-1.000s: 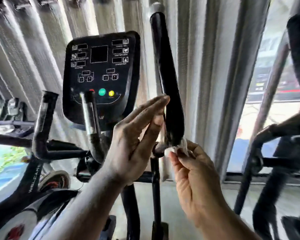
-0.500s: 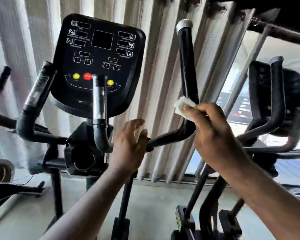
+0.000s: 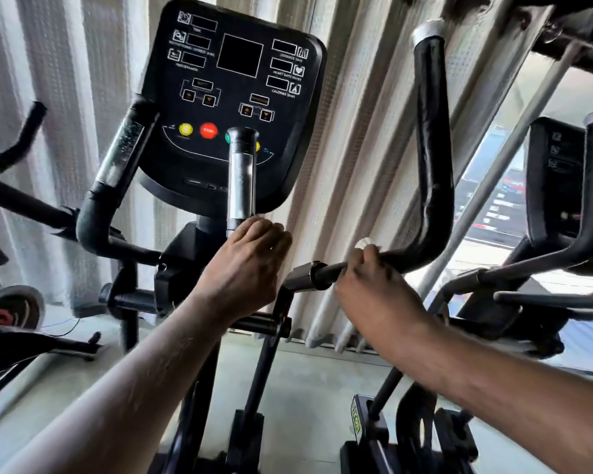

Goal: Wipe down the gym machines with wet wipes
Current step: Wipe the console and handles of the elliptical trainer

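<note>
The wet wipe (image 3: 363, 242) shows white atop the right hand (image 3: 374, 278); its fingers curl round wipe and elliptical handlebar (image 3: 435, 159) at the low bend, pressing cloth to bar. The left hand (image 3: 250, 265) curls its fingers round the chrome grip's (image 3: 241, 179) foot under the console (image 3: 233, 97); likely steadying the machine.

1. A pale grey floor (image 3: 305, 388) runs smooth under all the machines.
2. The black elliptical trainer (image 3: 255, 388) stands on it at the middle, its posts running down to a base at the bottom edge.
3. A second machine (image 3: 415, 425) stands just to the right, with a yellow-green label (image 3: 356, 419) low on its frame.
4. At left an exercise bike (image 3: 9, 311) rests a black foot on the floor, and a thin cable (image 3: 60, 330) lies near it.
</note>
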